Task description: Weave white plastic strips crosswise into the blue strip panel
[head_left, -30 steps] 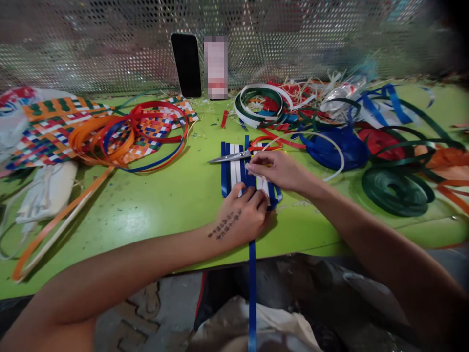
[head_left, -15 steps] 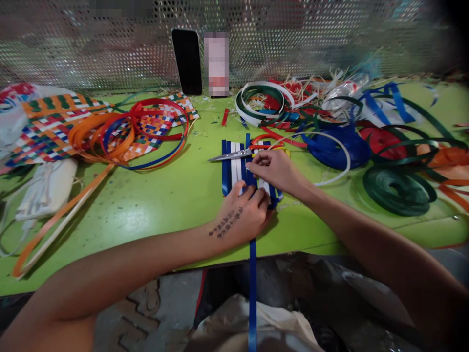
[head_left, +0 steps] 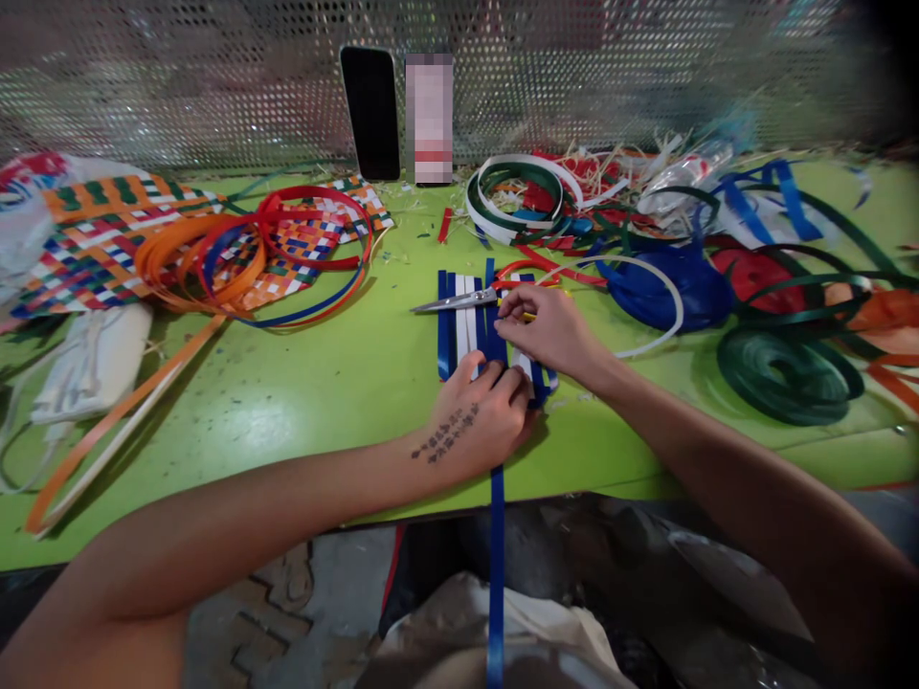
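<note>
Several blue and white strips [head_left: 459, 321] lie side by side on the green table [head_left: 323, 383]. My left hand [head_left: 478, 421] presses down on their near ends, fingers curled onto them. A long blue strip [head_left: 495, 565] runs out from under that hand and hangs over the table edge towards me. My right hand [head_left: 549, 330] is closed in a pinch on a strip at the right side of the set. Scissors [head_left: 459, 302] with red handles lie across the far ends of the strips, just left of my right hand.
Woven multicoloured mats [head_left: 107, 239] and orange, red and blue strip loops [head_left: 251, 254] lie at the left. Coils of green [head_left: 786, 368], blue [head_left: 667, 287] and red strip crowd the right. A black phone [head_left: 371, 110] leans on the perforated metal screen [head_left: 215, 77] at the back.
My right hand has shifted slightly along the strips and the view has tilted down a little. The left hand stays pressed on the strips.
</note>
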A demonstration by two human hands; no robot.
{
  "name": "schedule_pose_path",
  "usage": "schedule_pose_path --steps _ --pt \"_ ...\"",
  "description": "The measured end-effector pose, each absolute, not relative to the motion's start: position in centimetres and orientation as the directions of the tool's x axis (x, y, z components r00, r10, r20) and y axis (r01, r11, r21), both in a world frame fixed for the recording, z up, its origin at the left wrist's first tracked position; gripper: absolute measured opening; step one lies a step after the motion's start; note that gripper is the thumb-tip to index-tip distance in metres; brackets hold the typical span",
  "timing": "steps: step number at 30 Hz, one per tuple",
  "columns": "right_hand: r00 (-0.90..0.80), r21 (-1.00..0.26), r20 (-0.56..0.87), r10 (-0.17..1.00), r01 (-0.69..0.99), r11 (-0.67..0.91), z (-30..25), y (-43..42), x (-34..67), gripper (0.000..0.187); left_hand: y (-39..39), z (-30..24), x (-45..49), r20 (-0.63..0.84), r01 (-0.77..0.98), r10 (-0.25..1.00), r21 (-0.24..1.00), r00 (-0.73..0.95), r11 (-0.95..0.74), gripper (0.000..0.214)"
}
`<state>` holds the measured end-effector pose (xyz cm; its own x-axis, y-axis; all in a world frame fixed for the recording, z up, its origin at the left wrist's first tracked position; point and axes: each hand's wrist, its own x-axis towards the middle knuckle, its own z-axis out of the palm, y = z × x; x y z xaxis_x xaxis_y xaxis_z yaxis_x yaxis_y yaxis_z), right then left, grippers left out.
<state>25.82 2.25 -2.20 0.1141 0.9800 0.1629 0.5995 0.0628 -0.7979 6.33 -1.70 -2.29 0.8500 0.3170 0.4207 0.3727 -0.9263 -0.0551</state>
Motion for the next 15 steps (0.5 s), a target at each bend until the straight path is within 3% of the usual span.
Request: schedule_pose_path --steps 15 --pt "0.093 -0.786 0.119 0.989 0.617 0.037 -1.52 2.47 25.23 0.007 -1.79 -2.44 6.40 0.426 0.376 0.318 -0.058 0.847 -0.925 0.034"
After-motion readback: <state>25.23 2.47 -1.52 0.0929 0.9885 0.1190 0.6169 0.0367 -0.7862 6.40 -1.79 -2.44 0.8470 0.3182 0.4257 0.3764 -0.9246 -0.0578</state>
